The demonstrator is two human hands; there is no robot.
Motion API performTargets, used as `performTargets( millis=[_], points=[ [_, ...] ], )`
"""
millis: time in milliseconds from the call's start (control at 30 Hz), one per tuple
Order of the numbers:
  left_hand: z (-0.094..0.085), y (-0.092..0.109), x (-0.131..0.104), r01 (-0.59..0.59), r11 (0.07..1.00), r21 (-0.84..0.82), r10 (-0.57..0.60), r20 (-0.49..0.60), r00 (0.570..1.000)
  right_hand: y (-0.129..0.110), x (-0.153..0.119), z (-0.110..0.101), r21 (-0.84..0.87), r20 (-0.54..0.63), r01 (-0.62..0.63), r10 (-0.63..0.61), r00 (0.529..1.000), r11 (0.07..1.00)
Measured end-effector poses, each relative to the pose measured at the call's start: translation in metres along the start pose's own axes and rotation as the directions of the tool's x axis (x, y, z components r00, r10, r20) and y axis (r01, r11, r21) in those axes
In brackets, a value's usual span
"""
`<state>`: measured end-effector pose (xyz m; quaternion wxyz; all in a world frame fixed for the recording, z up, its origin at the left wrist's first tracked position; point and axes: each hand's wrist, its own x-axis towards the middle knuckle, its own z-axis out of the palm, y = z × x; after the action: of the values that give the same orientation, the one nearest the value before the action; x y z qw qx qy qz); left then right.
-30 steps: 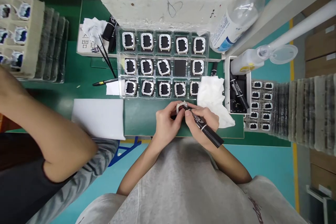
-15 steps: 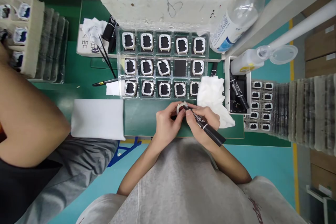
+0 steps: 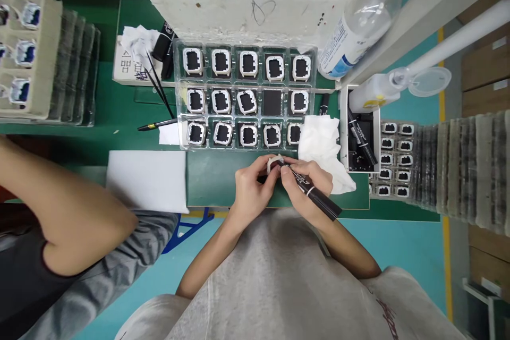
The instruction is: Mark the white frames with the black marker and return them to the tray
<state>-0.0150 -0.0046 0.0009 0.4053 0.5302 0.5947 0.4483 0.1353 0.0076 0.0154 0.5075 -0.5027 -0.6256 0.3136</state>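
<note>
Between the thumb and fingers of my left hand (image 3: 254,185) is a small white watch case frame (image 3: 274,161), partly hidden by the fingers. My right hand (image 3: 306,180) grips a black marker pen (image 3: 316,197), its tip end at the frame and its thick end pointing down to the right. Just beyond my hands lies a clear plastic tray (image 3: 261,87) with rows of similar white frames around black centres. One pocket (image 3: 272,102) in its middle row has no frame. Beside my right hand, a crumpled white tissue (image 3: 322,143) overlaps the tray's corner.
A white box (image 3: 343,143) with a marker and a bottle stands right of the tissue. A spray bottle (image 3: 360,21) stands behind it. Tweezers (image 3: 159,87), a brush (image 3: 155,125) and a white foam sheet (image 3: 147,180) lie left. A co-worker's arm (image 3: 79,212) reaches in beside stacked trays (image 3: 75,69).
The co-worker's arm has drawn back and down from the trays at the left. My hands keep nearly the same place, still holding the frame and marker.
</note>
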Motion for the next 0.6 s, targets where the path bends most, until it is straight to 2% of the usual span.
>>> performTargets(
  millis=[133, 367, 600],
  points=[
    [0.001, 0.0, 0.0, 0.001, 1.0, -0.013, -0.001, -0.007, 1.0, 0.001, 0.001, 0.0, 0.006, -0.003, 0.027, -0.027, 1.0, 1.0],
    [-0.001, -0.001, 0.0, -0.054, 0.998, 0.035, 0.055, -0.002, 0.999, 0.01, -0.002, 0.0, -0.03, -0.006, 0.181, -0.181, 0.983, 0.983],
    [0.001, -0.002, -0.003, -0.031, 1.0, -0.003, 0.031, -0.042, 0.999, 0.007, -0.002, 0.002, -0.024, -0.009, 0.122, -0.122, 0.992, 0.992]
  ],
)
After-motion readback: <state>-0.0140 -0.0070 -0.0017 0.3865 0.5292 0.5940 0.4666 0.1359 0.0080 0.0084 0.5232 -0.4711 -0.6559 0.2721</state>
